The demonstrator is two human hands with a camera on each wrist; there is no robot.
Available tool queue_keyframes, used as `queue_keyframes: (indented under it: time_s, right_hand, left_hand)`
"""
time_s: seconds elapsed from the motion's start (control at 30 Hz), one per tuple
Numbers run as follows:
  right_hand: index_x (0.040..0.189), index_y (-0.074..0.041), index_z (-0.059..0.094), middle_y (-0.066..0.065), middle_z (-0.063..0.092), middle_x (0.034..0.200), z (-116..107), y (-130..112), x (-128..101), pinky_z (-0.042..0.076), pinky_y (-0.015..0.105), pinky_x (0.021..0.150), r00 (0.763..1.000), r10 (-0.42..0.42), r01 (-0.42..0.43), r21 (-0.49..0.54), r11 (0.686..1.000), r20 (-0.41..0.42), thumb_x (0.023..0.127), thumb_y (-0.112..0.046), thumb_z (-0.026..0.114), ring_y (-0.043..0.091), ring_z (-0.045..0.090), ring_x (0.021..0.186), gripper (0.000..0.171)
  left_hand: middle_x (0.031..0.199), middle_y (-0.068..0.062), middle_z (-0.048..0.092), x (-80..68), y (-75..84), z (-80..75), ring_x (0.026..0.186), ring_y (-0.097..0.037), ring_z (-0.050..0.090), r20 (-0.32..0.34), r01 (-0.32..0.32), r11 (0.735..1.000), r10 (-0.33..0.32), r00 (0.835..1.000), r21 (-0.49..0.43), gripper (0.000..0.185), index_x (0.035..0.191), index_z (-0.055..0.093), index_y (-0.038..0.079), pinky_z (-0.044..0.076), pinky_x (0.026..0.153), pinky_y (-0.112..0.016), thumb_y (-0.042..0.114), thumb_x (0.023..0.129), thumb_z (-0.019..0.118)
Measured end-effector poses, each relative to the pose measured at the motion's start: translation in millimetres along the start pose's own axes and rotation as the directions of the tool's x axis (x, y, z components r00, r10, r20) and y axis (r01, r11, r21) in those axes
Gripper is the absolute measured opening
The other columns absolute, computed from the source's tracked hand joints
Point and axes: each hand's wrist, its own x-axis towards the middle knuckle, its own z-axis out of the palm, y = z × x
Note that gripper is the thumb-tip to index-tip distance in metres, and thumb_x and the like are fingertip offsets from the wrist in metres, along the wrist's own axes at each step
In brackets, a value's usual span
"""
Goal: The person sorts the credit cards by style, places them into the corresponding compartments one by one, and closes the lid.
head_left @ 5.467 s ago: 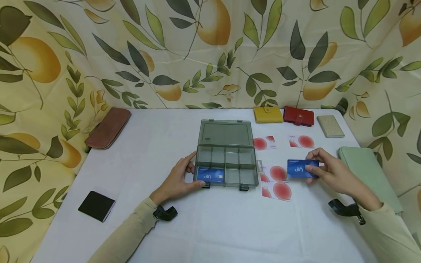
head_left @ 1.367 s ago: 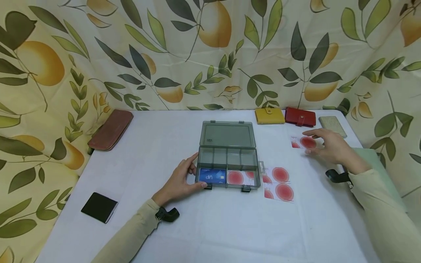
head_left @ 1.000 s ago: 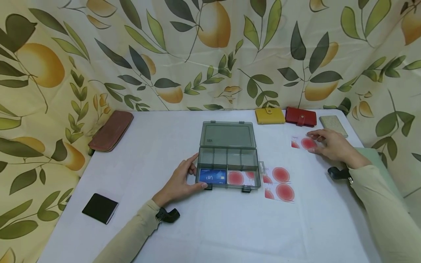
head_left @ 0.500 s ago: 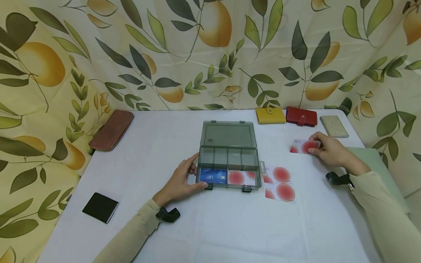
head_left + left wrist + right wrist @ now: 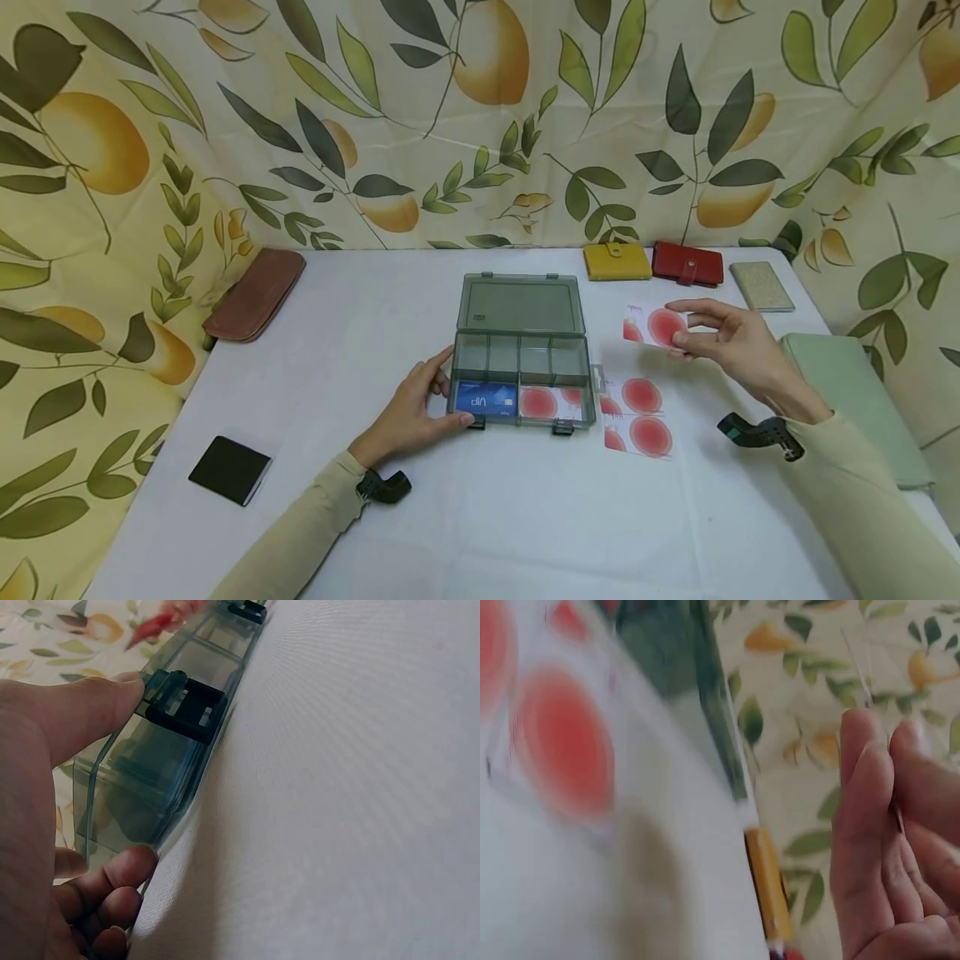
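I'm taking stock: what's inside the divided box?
The box holds a blue VIP card in its front left compartment and a red-and-white card in the front right. No card shows in the back row; anything beneath either card is covered.

you are in a nook, curtained off like a small filming set: fruit-print cloth (image 5: 480, 142) hangs behind and down both sides of your white-covered table (image 5: 562, 517), shutting off the view beyond, and you wear a camera (image 5: 757, 434) on each wrist. whether a home, an office or a studio surrounds you, these views cannot tell.
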Motion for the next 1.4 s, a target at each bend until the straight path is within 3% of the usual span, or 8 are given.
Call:
queue_keyframes:
  time_s: [0.1,0.23,0.43,0.7,0.93,1.07,1.2,1.4]
  right_hand:
    - [0.149,-0.015,0.058,-0.018,0.069,0.125,18,-8,-7,0.060,0.020,0.085,0.994,-0.046,0.030,0.163,0.986,0.094,0.099,-0.001,0.073,0.012,0.080,0.095,0.054]
    - [0.149,-0.009,0.058,-0.015,0.070,0.131,45,-16,-13,0.059,0.021,0.088,0.974,-0.113,0.068,0.224,0.972,0.196,0.095,0.005,0.074,0.013,0.079,0.101,0.058]
    - [0.135,-0.009,0.068,-0.001,0.068,0.132,84,-16,-15,0.058,0.028,0.092,0.951,-0.242,0.258,-0.063,0.964,0.191,0.081,-0.005,0.092,0.005,0.065,0.113,0.059]
    - [0.124,-0.019,0.076,0.017,0.051,0.152,114,-13,-14,0.041,0.075,0.103,0.928,-0.326,0.366,-0.275,0.889,0.181,0.069,-0.026,0.102,0.041,0.040,0.141,0.061]
    - [0.137,-0.012,0.070,0.018,0.051,0.153,95,-9,-12,0.048,0.071,0.099,0.914,-0.376,0.406,-0.363,0.839,0.155,0.072,-0.024,0.100,0.041,0.047,0.137,0.073]
    - [0.134,-0.010,0.070,0.015,0.060,0.141,68,-2,-6,0.055,0.058,0.093,0.942,-0.313,0.332,-0.436,0.836,0.118,0.077,-0.021,0.097,0.034,0.056,0.127,0.064]
    - [0.129,-0.012,0.072,0.016,0.061,0.135,49,6,-5,0.050,0.063,0.098,0.984,-0.125,0.173,-0.506,0.845,0.127,0.079,-0.035,0.096,0.037,0.053,0.125,0.060]
    - [0.116,-0.014,0.075,0.016,0.061,0.126,44,16,-3,0.044,0.058,0.097,0.987,-0.026,0.107,-0.531,0.841,0.159,0.075,-0.041,0.097,0.037,0.047,0.120,0.053]
  left_hand:
    - [0.109,-0.003,0.058,0.9,1.1,-0.8,0.100,-0.018,0.049,0.002,0.003,1.000,-0.003,1.000,-0.003,0.104,0.168,0.030,0.010,0.043,0.093,-0.037,0.038,0.085,0.087]
    - [0.109,-0.003,0.058,2.3,1.6,-1.1,0.101,-0.018,0.049,0.006,0.018,1.000,-0.018,1.000,-0.007,0.105,0.168,0.029,0.011,0.043,0.094,-0.037,0.038,0.086,0.087]
    - [0.109,-0.004,0.058,3.4,1.1,-0.2,0.101,-0.018,0.049,0.007,0.023,1.000,-0.023,1.000,-0.012,0.104,0.168,0.030,0.010,0.043,0.094,-0.037,0.036,0.085,0.088]
    - [0.109,-0.003,0.058,2.7,2.4,0.5,0.100,-0.018,0.049,0.008,0.030,1.000,-0.030,1.000,-0.006,0.105,0.167,0.030,0.009,0.043,0.094,-0.037,0.035,0.084,0.089]
    - [0.109,-0.003,0.058,2.7,4.1,1.1,0.101,-0.018,0.049,0.014,0.039,0.999,-0.039,0.999,-0.004,0.106,0.168,0.030,0.010,0.043,0.093,-0.037,0.038,0.084,0.089]
    - [0.109,-0.003,0.058,2.0,3.6,0.1,0.101,-0.017,0.049,0.006,0.033,0.999,-0.033,0.999,-0.009,0.105,0.168,0.030,0.010,0.044,0.093,-0.037,0.038,0.084,0.088]
    - [0.109,-0.003,0.058,1.5,3.3,-1.0,0.101,-0.018,0.049,0.005,0.023,1.000,-0.023,1.000,-0.011,0.105,0.167,0.030,0.009,0.044,0.094,-0.037,0.038,0.085,0.088]
    - [0.108,-0.003,0.058,1.1,2.7,-1.0,0.100,-0.018,0.049,0.008,0.023,1.000,-0.023,1.000,-0.008,0.105,0.167,0.031,0.008,0.043,0.093,-0.037,0.037,0.084,0.088]
